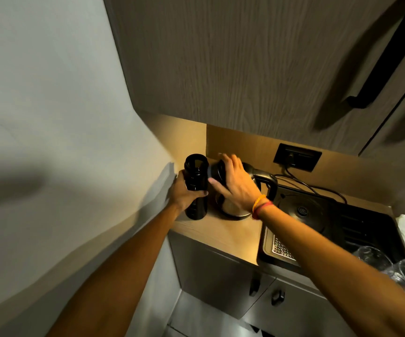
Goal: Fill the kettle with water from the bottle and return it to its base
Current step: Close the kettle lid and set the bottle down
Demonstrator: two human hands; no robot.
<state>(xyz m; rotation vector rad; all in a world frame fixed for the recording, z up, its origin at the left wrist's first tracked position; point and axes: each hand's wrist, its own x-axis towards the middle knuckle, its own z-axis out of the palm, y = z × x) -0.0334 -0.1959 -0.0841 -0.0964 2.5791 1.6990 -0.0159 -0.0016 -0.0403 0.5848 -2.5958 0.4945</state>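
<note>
A tall black bottle (pixel 195 183) stands upright on the wooden counter (pixel 230 237) near the left wall, its mouth uncovered. My left hand (pixel 184 193) is wrapped around its middle. My right hand (pixel 235 183) hovers just to the right of the bottle's top, fingers closed on a black round cap (pixel 217 170). Below that hand the steel kettle (pixel 230 208) sits on the counter, its black handle (pixel 268 182) pointing right. The round black kettle base (pixel 302 211) lies apart from it to the right, on a black tray.
A black wall socket (pixel 296 156) with a cord is behind the kettle. The black tray (pixel 367 229) has a perforated metal grid (pixel 281 246) at its front. Clear glasses (pixel 379 260) stand at the lower right. A wood-grain cupboard (pixel 245 64) hangs low overhead.
</note>
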